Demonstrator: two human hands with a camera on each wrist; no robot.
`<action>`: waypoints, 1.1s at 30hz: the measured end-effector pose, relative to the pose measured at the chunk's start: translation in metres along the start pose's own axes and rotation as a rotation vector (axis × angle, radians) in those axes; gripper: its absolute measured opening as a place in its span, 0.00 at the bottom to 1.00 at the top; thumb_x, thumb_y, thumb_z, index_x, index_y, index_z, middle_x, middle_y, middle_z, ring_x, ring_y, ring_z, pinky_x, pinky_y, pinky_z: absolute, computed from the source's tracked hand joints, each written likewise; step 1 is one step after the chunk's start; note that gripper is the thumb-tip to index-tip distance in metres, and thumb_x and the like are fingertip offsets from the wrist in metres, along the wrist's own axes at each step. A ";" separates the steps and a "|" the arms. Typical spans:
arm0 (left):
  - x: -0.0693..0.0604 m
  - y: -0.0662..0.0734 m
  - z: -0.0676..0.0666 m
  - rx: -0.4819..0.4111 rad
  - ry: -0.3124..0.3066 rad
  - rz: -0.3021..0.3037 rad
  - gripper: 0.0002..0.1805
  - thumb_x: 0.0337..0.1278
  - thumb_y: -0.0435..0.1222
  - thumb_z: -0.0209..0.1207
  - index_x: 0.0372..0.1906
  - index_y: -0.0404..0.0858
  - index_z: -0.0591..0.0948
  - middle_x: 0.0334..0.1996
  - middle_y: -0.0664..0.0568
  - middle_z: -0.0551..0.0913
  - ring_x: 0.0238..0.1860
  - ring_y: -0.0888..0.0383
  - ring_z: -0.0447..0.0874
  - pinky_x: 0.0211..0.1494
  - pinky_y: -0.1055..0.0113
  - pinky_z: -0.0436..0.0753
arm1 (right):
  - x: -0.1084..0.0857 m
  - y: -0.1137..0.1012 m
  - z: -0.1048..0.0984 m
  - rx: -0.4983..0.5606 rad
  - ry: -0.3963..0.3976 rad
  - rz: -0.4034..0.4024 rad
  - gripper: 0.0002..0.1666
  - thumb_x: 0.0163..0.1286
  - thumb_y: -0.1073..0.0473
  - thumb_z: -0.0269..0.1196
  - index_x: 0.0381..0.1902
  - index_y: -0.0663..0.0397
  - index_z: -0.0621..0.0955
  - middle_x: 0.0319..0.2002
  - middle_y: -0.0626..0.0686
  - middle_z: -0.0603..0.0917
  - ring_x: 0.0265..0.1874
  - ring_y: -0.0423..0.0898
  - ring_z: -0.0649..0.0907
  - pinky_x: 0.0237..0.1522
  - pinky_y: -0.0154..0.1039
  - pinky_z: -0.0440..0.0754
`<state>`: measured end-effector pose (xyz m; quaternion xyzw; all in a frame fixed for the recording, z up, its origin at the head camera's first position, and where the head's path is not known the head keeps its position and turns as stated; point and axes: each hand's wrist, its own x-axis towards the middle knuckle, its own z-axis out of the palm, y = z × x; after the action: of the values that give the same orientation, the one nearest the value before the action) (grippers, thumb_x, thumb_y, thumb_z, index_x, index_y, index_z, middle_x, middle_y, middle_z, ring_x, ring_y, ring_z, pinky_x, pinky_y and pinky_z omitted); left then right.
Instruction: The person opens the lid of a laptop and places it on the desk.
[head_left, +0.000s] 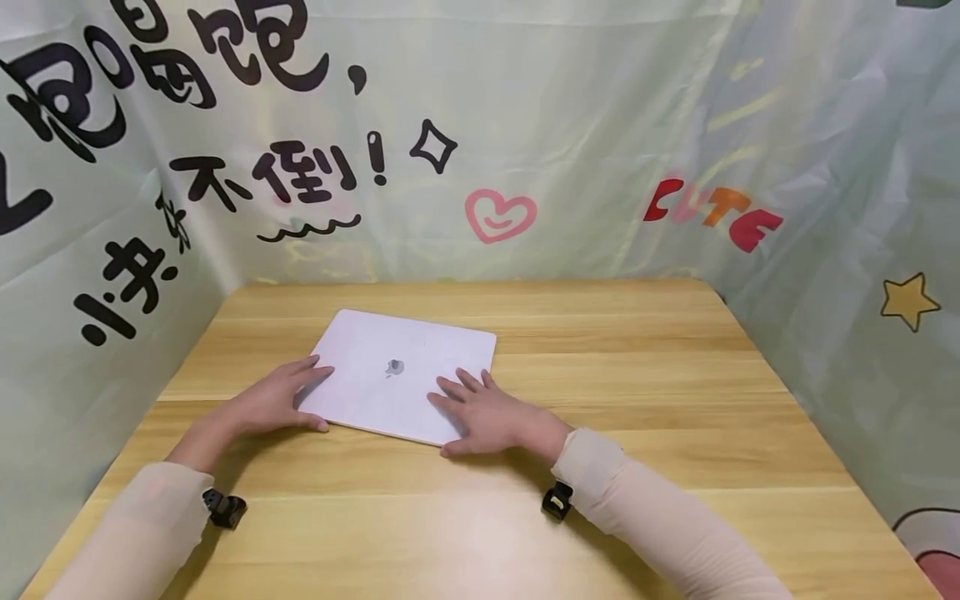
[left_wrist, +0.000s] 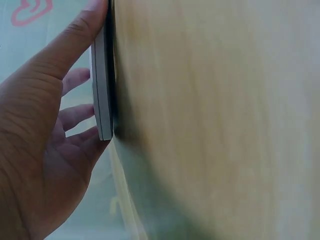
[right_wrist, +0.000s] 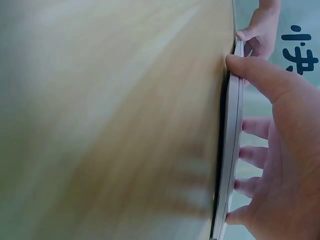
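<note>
Left hand (head_left: 281,397) and right hand (head_left: 487,412), fingers loosely outspread against laptop (head_left: 393,387), underside invisible

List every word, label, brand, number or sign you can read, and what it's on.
"CUTE": cloth backdrop, right side.
"不倒!": same backdrop, left of the pink heart.
Apple logo, wordless: laptop lid.
Other Chinese characters, backdrop's left: skewed, folded or cut off; I can't read them reliably.
No numbers readable.
</note>
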<state>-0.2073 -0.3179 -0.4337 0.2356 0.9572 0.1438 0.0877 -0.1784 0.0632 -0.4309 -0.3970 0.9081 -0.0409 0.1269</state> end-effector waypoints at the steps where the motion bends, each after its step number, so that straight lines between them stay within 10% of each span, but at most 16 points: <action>1: -0.001 0.000 0.001 0.009 0.002 0.002 0.60 0.37 0.72 0.63 0.72 0.35 0.66 0.72 0.28 0.55 0.69 0.28 0.54 0.67 0.35 0.58 | -0.001 0.000 0.000 -0.005 0.000 -0.001 0.53 0.66 0.26 0.53 0.79 0.42 0.51 0.78 0.53 0.45 0.75 0.61 0.44 0.70 0.65 0.42; 33: -0.013 0.030 0.014 0.083 -0.045 0.156 0.52 0.53 0.67 0.57 0.74 0.36 0.63 0.75 0.41 0.56 0.73 0.39 0.52 0.70 0.43 0.61 | -0.039 0.021 0.002 -0.073 -0.022 -0.067 0.49 0.70 0.26 0.44 0.79 0.44 0.52 0.78 0.52 0.47 0.76 0.57 0.46 0.73 0.56 0.45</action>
<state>-0.1800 -0.2953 -0.4359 0.3159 0.9389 0.1048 0.0879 -0.1676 0.1063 -0.4293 -0.4318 0.8938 -0.0074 0.1208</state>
